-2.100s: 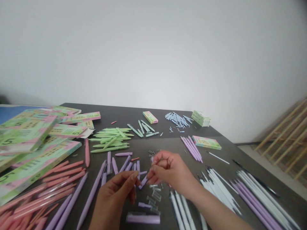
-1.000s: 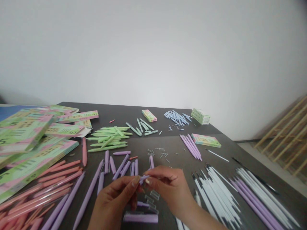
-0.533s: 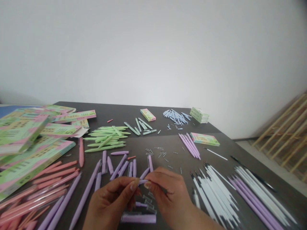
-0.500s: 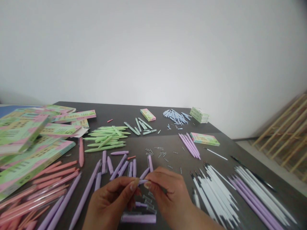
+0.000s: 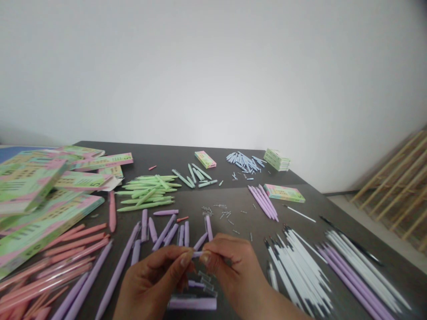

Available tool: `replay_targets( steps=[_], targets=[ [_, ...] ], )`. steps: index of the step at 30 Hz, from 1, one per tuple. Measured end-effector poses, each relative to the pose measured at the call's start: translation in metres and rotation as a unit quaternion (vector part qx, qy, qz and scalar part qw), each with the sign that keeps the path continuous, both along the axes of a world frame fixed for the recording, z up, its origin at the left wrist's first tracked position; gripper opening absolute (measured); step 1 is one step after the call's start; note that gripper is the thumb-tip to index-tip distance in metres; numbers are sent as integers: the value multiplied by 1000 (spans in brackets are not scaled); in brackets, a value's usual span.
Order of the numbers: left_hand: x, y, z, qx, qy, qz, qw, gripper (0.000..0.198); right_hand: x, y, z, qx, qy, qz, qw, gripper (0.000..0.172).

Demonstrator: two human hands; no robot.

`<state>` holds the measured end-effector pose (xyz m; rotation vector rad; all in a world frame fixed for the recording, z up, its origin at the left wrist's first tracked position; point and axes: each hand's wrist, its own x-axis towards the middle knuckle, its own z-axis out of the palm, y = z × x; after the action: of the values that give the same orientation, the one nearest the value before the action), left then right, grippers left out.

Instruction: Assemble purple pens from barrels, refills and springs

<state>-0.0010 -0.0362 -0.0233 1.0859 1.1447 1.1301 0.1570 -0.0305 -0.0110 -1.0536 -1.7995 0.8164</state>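
Low in the middle of the head view, my left hand (image 5: 156, 280) and my right hand (image 5: 233, 271) meet fingertip to fingertip, both pinched on one small purple pen part (image 5: 197, 254) held level between them. Right under the hands lie clear plastic clips (image 5: 205, 280) and a longer purple pen barrel (image 5: 191, 304). Beyond my fingers, short purple pen pieces (image 5: 167, 229) are scattered on the dark table (image 5: 187, 160), and tiny metal springs (image 5: 220, 212) lie farther back.
Pink pens (image 5: 56, 262) and stacked green-pink boxes (image 5: 36, 195) fill the left. Green pens (image 5: 150, 189) and light blue parts (image 5: 245, 162) lie at the back. White refills (image 5: 296, 260) and long purple pens (image 5: 353, 271) spread to the right. Wooden slats (image 5: 393, 186) lean beyond the table.
My right hand came back from the springs and joined my left hand on the purple part. Both hands have since sunk slightly lower in view, still pinched together.
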Motion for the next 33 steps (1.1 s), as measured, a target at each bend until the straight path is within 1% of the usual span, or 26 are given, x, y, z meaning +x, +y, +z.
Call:
replay_targets(
  steps=[5,9,12,15,18,19,21,24,28,31,33],
  targets=[
    [0,-1,2,1,1,8,1000,19,-1,0,-2,-49,59,8,997,31],
    [1,-1,3,9,1,1,1000,19,-3,-1,-5,-125,104,10,987,38],
    [2,-1,4,4,-3,1,1000,19,-4,0,-7,-152,107,9,983,40],
    [6,-2,3,-8,-17,20,1000,19,-3,-1,-8,-114,67,1,991,38],
    [11,-4,0,-10,-50,42,998,23,-2,-3,-10,-24,13,-20,999,22],
    [12,-5,-1,-12,-62,32,997,27,-1,-4,-11,3,5,-24,1000,17],
    [14,-5,-3,-14,-84,21,996,29,-1,-4,-12,38,-7,-14,999,17],
    [13,-4,-5,-16,-101,0,995,30,0,-4,-13,47,-23,10,999,15],
    [9,0,-11,-19,-84,-26,996,35,0,-4,-11,47,-15,0,999,9],
    [9,2,-15,-18,-74,-61,995,41,0,-5,-10,61,-8,3,998,11],
    [10,2,-16,-20,-60,-88,994,46,0,-6,-9,66,-10,7,998,13]
  ],
)
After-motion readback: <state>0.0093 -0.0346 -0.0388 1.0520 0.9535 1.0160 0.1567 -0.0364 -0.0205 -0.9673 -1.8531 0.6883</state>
